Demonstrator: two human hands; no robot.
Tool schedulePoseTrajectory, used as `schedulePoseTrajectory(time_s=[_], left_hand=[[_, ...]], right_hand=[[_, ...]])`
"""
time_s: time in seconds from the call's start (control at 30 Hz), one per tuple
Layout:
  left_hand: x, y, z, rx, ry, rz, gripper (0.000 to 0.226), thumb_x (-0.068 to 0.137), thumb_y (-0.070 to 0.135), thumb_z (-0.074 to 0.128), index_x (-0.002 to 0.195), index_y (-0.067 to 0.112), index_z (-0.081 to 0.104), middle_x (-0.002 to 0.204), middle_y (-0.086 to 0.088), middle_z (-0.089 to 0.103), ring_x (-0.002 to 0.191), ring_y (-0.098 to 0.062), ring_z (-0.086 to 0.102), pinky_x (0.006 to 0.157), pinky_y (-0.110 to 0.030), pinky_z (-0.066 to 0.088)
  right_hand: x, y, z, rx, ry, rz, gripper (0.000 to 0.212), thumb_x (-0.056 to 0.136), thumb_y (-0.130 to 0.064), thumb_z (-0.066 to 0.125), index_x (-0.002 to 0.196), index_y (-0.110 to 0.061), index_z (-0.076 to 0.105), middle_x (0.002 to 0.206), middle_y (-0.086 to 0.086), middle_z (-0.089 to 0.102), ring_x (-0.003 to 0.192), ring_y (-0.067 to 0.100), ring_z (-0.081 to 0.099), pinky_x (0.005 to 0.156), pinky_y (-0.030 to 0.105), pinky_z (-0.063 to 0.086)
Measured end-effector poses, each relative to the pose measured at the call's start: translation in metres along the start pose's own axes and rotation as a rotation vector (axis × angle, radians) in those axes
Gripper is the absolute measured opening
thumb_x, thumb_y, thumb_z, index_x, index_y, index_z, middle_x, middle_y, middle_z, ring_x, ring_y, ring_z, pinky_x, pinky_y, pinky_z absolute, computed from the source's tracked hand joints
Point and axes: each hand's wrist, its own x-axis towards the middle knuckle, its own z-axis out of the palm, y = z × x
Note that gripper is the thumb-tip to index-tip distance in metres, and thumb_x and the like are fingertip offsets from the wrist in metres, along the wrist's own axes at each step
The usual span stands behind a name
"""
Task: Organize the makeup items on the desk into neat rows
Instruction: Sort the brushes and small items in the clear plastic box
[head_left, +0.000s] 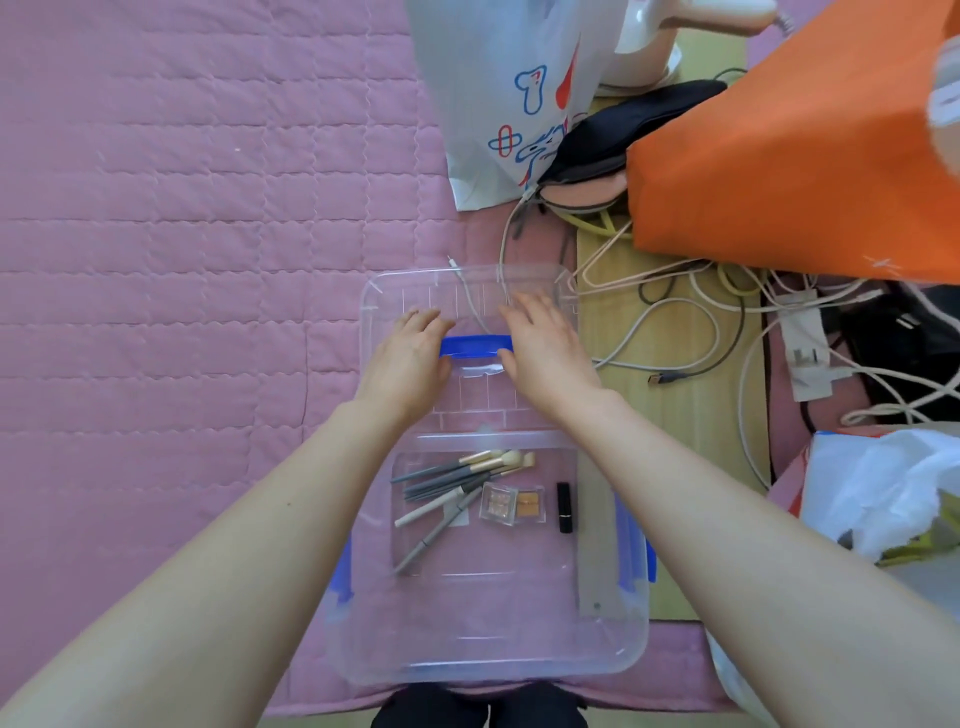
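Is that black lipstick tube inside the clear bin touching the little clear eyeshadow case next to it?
Apart. The head view shows a strip of bare bin floor between the black lipstick tube and the clear eyeshadow case.

1. The quilt (182, 234) is dusty pink, stitched in a grid of wavy lines.
2. The storage box (488, 654) is clear plastic with blue side clips (631, 545).
3. Its lid (467, 291) is clear too, ribbed with pale lines, and carries a bright blue handle (475, 346).
4. The makeup brushes (457, 475) have grey handles and cream bristles.
5. The eyeshadow palette (513, 503) shows shimmery pink and tan-orange pans in a clear case.
6. The lipstick (564, 507) is glossy black.
7. The plastic bag (511, 93) is translucent white, printed with blue and red cartoon shapes.
8. The tote bag (795, 156) is solid orange.
9. The cables (675, 312) are white, beige, grey and yellow-green on the light wood floor (675, 467).
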Motion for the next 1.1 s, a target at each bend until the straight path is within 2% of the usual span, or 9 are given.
schedulePoseTrajectory(time_s=[0.17, 0.27, 0.47, 0.6, 0.73, 0.83, 0.97, 1.03, 1.1], left_hand=[[-0.04, 0.015, -0.015, -0.073, 0.178, 0.095, 0.04, 0.092, 0.006, 0.051, 0.132, 0.006, 0.051, 0.13, -0.011, 0.056, 0.128, -0.028, 0.044, 0.104, -0.04, 0.038], [-0.067, 0.021, -0.018, -0.083, 0.277, 0.156, 0.036, 0.089, 0.003, 0.054, 0.124, 0.005, 0.058, 0.117, -0.012, 0.063, 0.116, -0.031, 0.054, 0.089, -0.045, 0.048], [-0.134, 0.026, -0.007, -0.124, 0.351, 0.266, 0.026, 0.088, 0.004, 0.052, 0.111, 0.008, 0.064, 0.093, -0.002, 0.067, 0.096, -0.02, 0.056, 0.074, -0.026, 0.046], [-0.169, 0.021, 0.011, -0.127, 0.301, 0.312, 0.028, 0.091, 0.015, 0.041, 0.105, 0.007, 0.064, 0.089, -0.001, 0.063, 0.093, -0.023, 0.054, 0.074, -0.035, 0.048], [-0.189, 0.018, 0.029, -0.135, 0.244, 0.266, 0.018, 0.091, 0.014, 0.05, 0.098, 0.009, 0.066, 0.088, 0.0, 0.064, 0.09, -0.023, 0.052, 0.069, -0.039, 0.05], [-0.191, 0.015, 0.044, -0.195, 0.078, 0.144, 0.016, 0.088, 0.006, 0.058, 0.099, 0.011, 0.068, 0.098, -0.002, 0.065, 0.1, -0.023, 0.053, 0.081, -0.04, 0.049], [-0.179, 0.01, 0.066, -0.12, -0.153, -0.007, 0.029, 0.09, 0.009, 0.05, 0.116, 0.014, 0.063, 0.114, -0.005, 0.057, 0.114, -0.025, 0.046, 0.093, -0.041, 0.042], [-0.172, 0.008, 0.073, -0.048, -0.204, -0.05, 0.033, 0.09, 0.008, 0.048, 0.122, 0.014, 0.057, 0.12, -0.007, 0.052, 0.118, -0.027, 0.043, 0.093, -0.043, 0.043], [-0.165, 0.007, 0.078, 0.078, -0.232, -0.076, 0.034, 0.089, 0.004, 0.048, 0.122, 0.012, 0.05, 0.123, -0.007, 0.048, 0.119, -0.028, 0.041, 0.084, -0.04, 0.044]], right_hand=[[-0.039, -0.012, -0.018, 0.036, 0.112, -0.057, 0.046, 0.095, -0.014, 0.047, 0.14, -0.006, 0.041, 0.148, 0.013, 0.038, 0.144, 0.03, 0.019, 0.117, 0.042, 0.02], [-0.068, -0.014, -0.022, 0.026, 0.166, -0.092, 0.045, 0.093, -0.011, 0.049, 0.137, -0.005, 0.044, 0.142, 0.013, 0.044, 0.143, 0.031, 0.024, 0.116, 0.043, 0.024], [-0.138, -0.019, -0.011, 0.075, 0.175, -0.129, 0.044, 0.09, -0.009, 0.053, 0.133, -0.005, 0.049, 0.135, 0.01, 0.051, 0.14, 0.03, 0.031, 0.112, 0.046, 0.031], [-0.178, -0.028, 0.011, 0.146, 0.196, -0.168, 0.043, 0.086, -0.006, 0.051, 0.128, -0.005, 0.052, 0.126, 0.012, 0.057, 0.132, 0.032, 0.041, 0.108, 0.046, 0.037], [-0.205, -0.031, 0.03, 0.201, 0.165, -0.118, 0.046, 0.087, -0.004, 0.052, 0.133, -0.007, 0.049, 0.131, 0.01, 0.055, 0.132, 0.028, 0.041, 0.11, 0.039, 0.035], [-0.208, -0.026, 0.043, 0.202, -0.011, -0.02, 0.052, 0.091, -0.011, 0.052, 0.141, -0.01, 0.039, 0.133, 0.007, 0.049, 0.129, 0.025, 0.038, 0.108, 0.039, 0.035], [-0.192, -0.017, 0.056, 0.199, -0.263, 0.165, 0.054, 0.094, -0.018, 0.05, 0.143, -0.01, 0.029, 0.141, 0.011, 0.037, 0.129, 0.031, 0.037, 0.105, 0.04, 0.035], [-0.18, -0.013, 0.063, 0.129, -0.31, 0.217, 0.052, 0.093, -0.013, 0.05, 0.14, -0.005, 0.031, 0.141, 0.014, 0.035, 0.127, 0.035, 0.038, 0.103, 0.042, 0.037], [-0.17, -0.01, 0.069, -0.012, -0.323, 0.224, 0.054, 0.089, -0.003, 0.048, 0.139, -0.001, 0.029, 0.139, 0.018, 0.036, 0.125, 0.037, 0.038, 0.099, 0.044, 0.04]])
